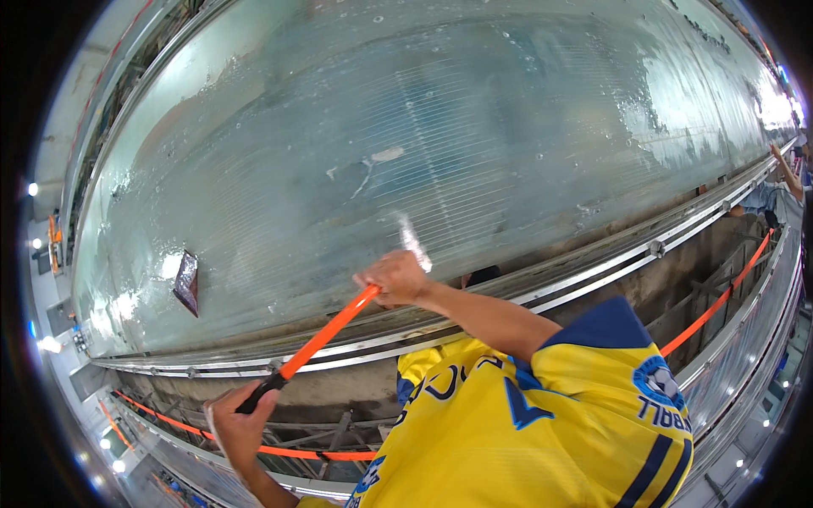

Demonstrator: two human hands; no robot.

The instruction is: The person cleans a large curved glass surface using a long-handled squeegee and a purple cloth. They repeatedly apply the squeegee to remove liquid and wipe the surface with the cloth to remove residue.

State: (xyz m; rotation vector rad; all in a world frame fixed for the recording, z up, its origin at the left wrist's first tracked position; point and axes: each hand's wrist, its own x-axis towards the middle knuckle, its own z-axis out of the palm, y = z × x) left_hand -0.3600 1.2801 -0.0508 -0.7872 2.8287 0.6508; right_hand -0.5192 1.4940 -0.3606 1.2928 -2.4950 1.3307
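A bright orange pole with a black grip slants up in front of my body. My left hand is closed around the black end at the lower left. Higher up, my right hand wraps the orange part, just over the near edge of a large wet, grey-green sheet. A blurred, shiny strip lies right beyond my right hand; whether it belongs to the pole cannot be told. To the left, a dark, glittering angular piece shows on the wet surface.
A metal rail runs along the sheet's near edge. Between it and a lower walkway is a recessed gap with a concrete wall and metal struts. Orange strips line the gap. Another person's arm reaches to the rail at far right.
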